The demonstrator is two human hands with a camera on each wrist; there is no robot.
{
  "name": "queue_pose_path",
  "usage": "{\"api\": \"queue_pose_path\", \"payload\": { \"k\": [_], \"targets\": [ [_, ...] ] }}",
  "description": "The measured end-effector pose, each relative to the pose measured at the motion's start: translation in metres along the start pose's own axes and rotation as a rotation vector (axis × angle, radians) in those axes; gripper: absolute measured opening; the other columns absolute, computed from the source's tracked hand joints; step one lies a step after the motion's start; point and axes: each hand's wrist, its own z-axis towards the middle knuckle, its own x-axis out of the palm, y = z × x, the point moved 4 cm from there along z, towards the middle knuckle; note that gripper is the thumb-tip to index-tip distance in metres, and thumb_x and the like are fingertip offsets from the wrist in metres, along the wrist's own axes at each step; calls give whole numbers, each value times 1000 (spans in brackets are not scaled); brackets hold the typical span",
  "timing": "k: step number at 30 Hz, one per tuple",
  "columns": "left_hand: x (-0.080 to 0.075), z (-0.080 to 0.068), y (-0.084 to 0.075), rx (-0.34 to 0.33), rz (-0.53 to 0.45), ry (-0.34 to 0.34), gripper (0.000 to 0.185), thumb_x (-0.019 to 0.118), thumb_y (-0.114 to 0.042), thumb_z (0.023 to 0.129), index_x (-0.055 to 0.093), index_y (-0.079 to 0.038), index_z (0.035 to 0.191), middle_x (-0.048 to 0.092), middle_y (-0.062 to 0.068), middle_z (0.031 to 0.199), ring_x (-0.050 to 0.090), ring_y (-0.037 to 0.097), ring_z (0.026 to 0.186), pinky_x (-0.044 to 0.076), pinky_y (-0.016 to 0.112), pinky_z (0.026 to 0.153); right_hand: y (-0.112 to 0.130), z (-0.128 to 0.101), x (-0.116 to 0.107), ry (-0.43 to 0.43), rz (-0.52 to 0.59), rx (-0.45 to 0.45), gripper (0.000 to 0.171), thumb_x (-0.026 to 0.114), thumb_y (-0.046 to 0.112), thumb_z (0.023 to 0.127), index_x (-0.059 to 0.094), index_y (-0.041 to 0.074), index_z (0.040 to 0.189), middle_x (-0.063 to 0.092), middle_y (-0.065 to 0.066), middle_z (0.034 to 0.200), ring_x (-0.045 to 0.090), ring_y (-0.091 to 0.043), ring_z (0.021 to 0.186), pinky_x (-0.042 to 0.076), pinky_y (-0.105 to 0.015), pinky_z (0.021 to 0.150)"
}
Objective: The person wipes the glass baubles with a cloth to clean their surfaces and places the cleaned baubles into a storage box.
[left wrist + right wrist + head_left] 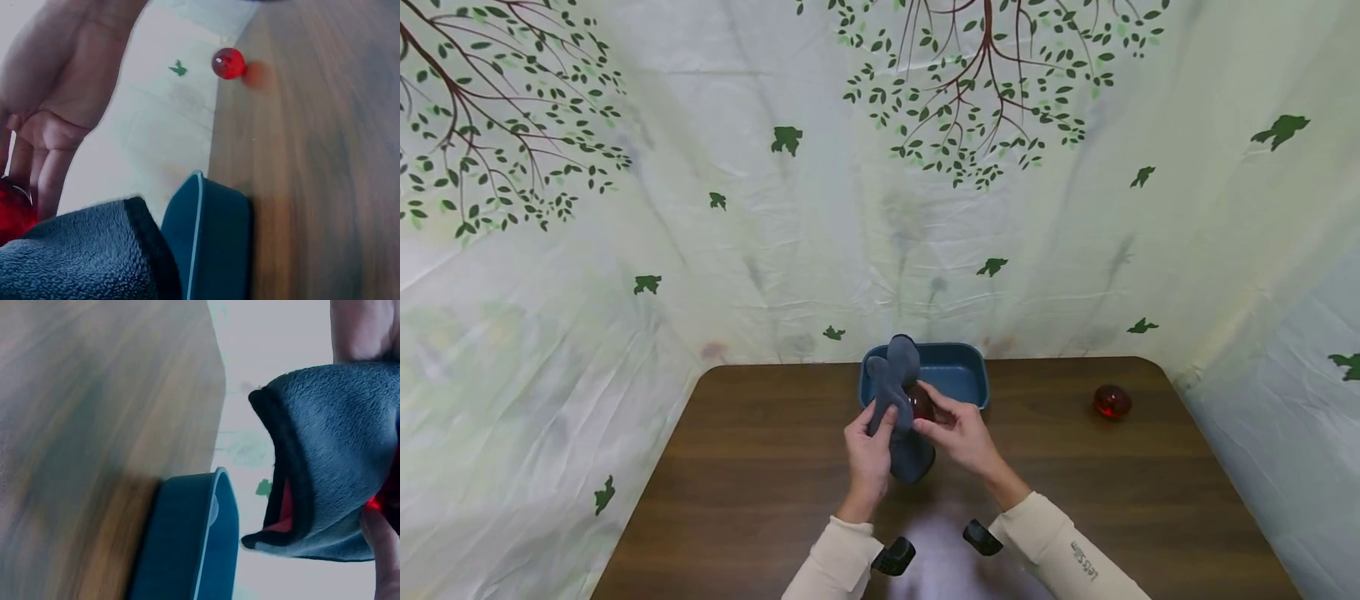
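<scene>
Two hands meet above the middle of a dark wooden counter (760, 467), working a grey fleece cloth (897, 392) around a red ball (921, 406). The left hand (868, 454) has its fingers and thumb curled around the cloth's lower part, holding it upright so that its loose end rises in front of a blue tray (958, 373). The right hand (958, 433) pinches the red ball with its fingertips against the cloth, the ball half tucked into the folds. The right wrist view shows red glowing inside the cloth's dark-edged opening (294, 500), with a fingertip (384, 550) pressed beside it. The blue tray stands at the counter's far edge, just behind the hands. A second red ball (1112, 401) lies alone on the counter well to the right, near the far corner. A pale sheet printed with trees and birds (880, 167) hangs behind.
</scene>
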Motion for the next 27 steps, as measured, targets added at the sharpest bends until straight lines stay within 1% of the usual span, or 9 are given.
{"api": "queue_pose_path", "payload": {
  "k": [5, 8, 11, 14, 16, 18, 23, 25, 27],
  "targets": [
    [0, 4, 0, -107, -14, -54, 33, 65, -17, 93, 65, 12, 109, 67, 4, 87, 62, 14, 80, 55, 26, 75, 19, 2, -1, 78, 8, -116, 59, 69, -15, 79, 45, -17, 132, 47, -35, 133, 55, -45, 113, 51, -44, 85],
    [0, 4, 1, -119, -29, -43, 33, 65, -15, 93, 64, 12, 111, 67, 7, 90, 63, 15, 83, 55, 27, 76, 33, 4, -1, 50, -35, -94, 55, 70, -13, 79, 47, -19, 129, 53, -36, 126, 59, -43, 108, 53, -42, 83],
    [3, 4, 1, -65, -37, -2, 34, 66, -8, 91, 62, 12, 118, 69, 17, 105, 65, 15, 93, 54, 27, 83, 21, 5, 0, -35, -47, 12, 50, 68, -7, 84, 50, -15, 130, 60, -32, 119, 64, -38, 100, 55, -39, 80],
    [6, 4, 1, 5, -38, 38, 39, 68, -4, 89, 59, 10, 124, 62, 23, 122, 62, 18, 109, 51, 27, 90, 3, 4, 0, -116, -8, 126, 42, 64, 4, 90, 54, -10, 130, 63, -29, 115, 66, -33, 99, 55, -35, 78],
    [6, 5, 1, 36, -24, 46, 41, 68, -3, 88, 58, 9, 125, 57, 24, 127, 59, 19, 115, 49, 27, 92, -4, 3, 1, -135, 36, 154, 41, 62, 9, 93, 56, -7, 130, 64, -28, 115, 66, -32, 99, 55, -34, 77],
    [6, 5, 1, 45, -10, 41, 40, 68, -2, 87, 58, 9, 125, 58, 22, 127, 59, 19, 116, 49, 26, 93, -6, 3, 0, -115, 37, 166, 41, 62, 10, 94, 55, -7, 130, 63, -28, 116, 66, -33, 100, 55, -34, 78],
    [4, 8, 1, 4, -1, -22, 31, 67, -7, 90, 64, 12, 114, 70, 14, 102, 65, 14, 90, 54, 26, 80, -6, 3, -2, 2, 15, 85, 52, 66, -3, 88, 47, -9, 136, 55, -30, 128, 62, -37, 106, 54, -37, 82],
    [4, 11, 1, -34, -10, -43, 30, 67, -12, 91, 65, 12, 111, 69, 9, 93, 63, 14, 84, 55, 27, 77, 1, 3, -3, 17, 12, 11, 57, 68, -9, 83, 45, -13, 135, 54, -33, 127, 62, -40, 104, 53, -40, 81],
    [5, 13, 1, -81, -11, -53, 32, 66, -17, 93, 66, 10, 110, 69, 7, 91, 62, 14, 84, 55, 26, 76, 10, 4, -5, 0, -10, -65, 59, 71, -14, 78, 47, -16, 132, 55, -35, 124, 62, -43, 101, 53, -42, 79]
  ]
}}
